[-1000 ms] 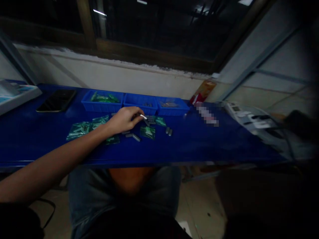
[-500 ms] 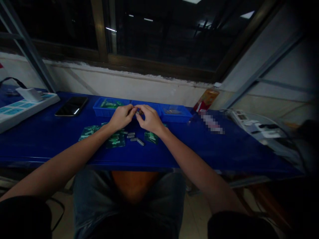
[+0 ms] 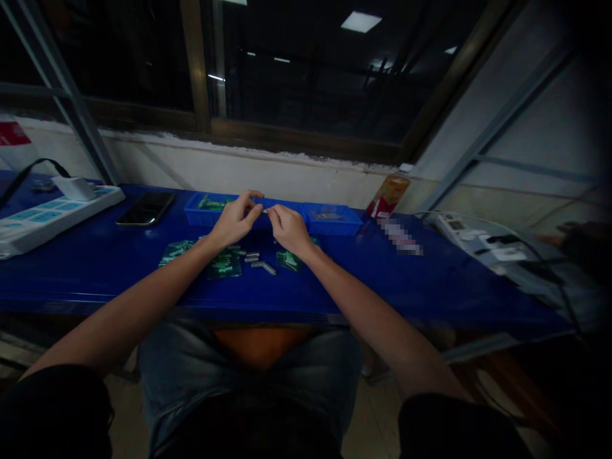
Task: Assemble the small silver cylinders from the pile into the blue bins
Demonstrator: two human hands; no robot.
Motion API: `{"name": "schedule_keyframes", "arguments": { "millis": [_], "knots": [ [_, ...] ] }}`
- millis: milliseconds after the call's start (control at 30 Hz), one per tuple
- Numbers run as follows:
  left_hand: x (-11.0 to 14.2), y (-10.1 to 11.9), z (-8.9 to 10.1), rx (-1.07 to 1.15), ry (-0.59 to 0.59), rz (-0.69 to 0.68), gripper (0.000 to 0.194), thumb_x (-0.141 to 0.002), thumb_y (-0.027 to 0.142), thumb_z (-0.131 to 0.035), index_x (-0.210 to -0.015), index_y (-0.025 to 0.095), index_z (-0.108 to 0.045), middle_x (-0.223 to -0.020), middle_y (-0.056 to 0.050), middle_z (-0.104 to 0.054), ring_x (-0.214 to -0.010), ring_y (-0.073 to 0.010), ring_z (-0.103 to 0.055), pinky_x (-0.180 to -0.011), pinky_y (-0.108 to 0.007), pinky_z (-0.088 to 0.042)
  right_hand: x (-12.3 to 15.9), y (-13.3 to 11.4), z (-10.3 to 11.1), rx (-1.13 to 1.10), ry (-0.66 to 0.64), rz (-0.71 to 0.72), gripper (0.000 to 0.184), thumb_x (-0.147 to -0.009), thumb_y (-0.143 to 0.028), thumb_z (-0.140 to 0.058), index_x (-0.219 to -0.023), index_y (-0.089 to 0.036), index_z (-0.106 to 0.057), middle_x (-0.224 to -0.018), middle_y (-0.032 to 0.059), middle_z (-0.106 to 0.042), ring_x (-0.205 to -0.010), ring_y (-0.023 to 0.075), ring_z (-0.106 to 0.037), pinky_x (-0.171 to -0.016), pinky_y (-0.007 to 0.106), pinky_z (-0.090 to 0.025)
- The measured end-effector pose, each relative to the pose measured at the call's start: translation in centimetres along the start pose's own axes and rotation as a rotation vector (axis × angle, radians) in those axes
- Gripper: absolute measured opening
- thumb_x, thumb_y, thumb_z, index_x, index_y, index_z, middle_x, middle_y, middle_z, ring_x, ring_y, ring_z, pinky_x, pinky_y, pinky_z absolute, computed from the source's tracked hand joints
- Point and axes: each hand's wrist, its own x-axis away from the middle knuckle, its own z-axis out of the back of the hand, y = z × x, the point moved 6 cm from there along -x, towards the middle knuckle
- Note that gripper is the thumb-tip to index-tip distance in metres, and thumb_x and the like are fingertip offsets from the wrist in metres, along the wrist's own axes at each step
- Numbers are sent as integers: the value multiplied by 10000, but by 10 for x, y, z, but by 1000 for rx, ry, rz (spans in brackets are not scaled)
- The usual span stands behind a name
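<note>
Over the blue table (image 3: pixel 377 280), the right hand (image 3: pixel 290 231) pinches a small part (image 3: pixel 265 211) at its fingertips. The left hand (image 3: pixel 233 220) meets its other end; whether it grips too, I cannot tell. Nearer the table edge, metal pieces (image 3: pixel 269 269) lie between green packets (image 3: pixel 224 266); behind stand blue trays (image 3: pixel 335 227); leftward, a phone (image 3: pixel 146 210).

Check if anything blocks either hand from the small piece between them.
Nothing visible does: the right hand pinches the small piece, with the left hand beside it. Loose silvery pieces lie on the table, nearer its front edge.
</note>
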Motion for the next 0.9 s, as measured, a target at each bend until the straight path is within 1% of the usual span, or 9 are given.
{"name": "schedule_keyframes", "arguments": {
  "millis": [100,200,300,367,500,600,733,833,900],
  "knots": [
    [0,7,-3,-25,-18,-95,271,-816,292,-477,-1028,137,-544,-828,-50,-641,-713,-129,-571,-627,-226,-425,-2,3,1,-38,19,-18,316,-922,-326,-287,-749,-189,-513,-677,20,-566,-665,134,-529,-632,247,-344],
    [-1,6,-4,-68,-1,-102,223,-827,275,-463,-955,137,-582,-820,-54,-651,-706,-127,-570,-631,-228,-423,-2,5,1,-80,13,-35,312,-920,-338,-286,-781,-188,-521,-662,15,-557,-643,139,-528,-631,259,-355],
    [-2,4,-2,-116,7,-68,247,-838,288,-447,-946,127,-599,-759,-44,-654,-644,-121,-560,-614,-225,-411,-2,6,1,-131,11,-46,225,-890,-348,-369,-959,-186,-510,-662,0,-552,-628,147,-526,-635,273,-379],
    [-2,4,-1,-137,-4,-44,273,-851,305,-419,-900,117,-611,-699,-35,-647,-602,-116,-551,-603,-218,-403,-2,6,2,-148,10,-28,233,-856,-310,-437,-1050,-187,-474,-676,-4,-553,-636,152,-524,-651,284,-395],
    [-2,9,1,-186,-28,-44,355,-875,345,-368,-741,118,-606,-610,-20,-618,-553,-107,-534,-580,-205,-383,-3,2,3,-106,-4,43,136,-833,-214,-430,-933,-191,-519,-769,29,-575,-738,169,-534,-720,307,-405],
    [-2,11,3,-236,-11,-31,401,-884,356,-346,-670,119,-588,-573,-20,-600,-535,-106,-523,-564,-206,-369,-3,0,5,-79,-5,38,121,-832,-228,-441,-909,-187,-525,-793,37,-572,-765,171,-530,-723,307,-403],
    [-3,8,1,-261,-31,0,435,-890,370,-325,-670,110,-595,-573,-26,-602,-538,-113,-526,-574,-214,-375,-3,-2,6,-80,-26,25,175,-829,-259,-476,-982,-181,-510,-783,25,-566,-740,155,-525,-703,288,-399],
    [-3,5,-1,-244,-69,15,463,-895,384,-300,-684,105,-603,-582,-34,-602,-560,-123,-539,-595,-223,-389,-2,-4,5,-54,-54,33,150,-846,-267,-452,-938,-178,-529,-797,32,-578,-747,157,-529,-697,285,-391],
    [-3,4,-1,-234,-70,24,438,-893,382,-306,-758,99,-611,-600,-36,-605,-569,-128,-542,-604,-232,-398,-3,-4,5,-34,-55,22,165,-865,-284,-419,-906,-177,-539,-798,38,-588,-753,161,-533,-695,284,-387]
  ]
}}
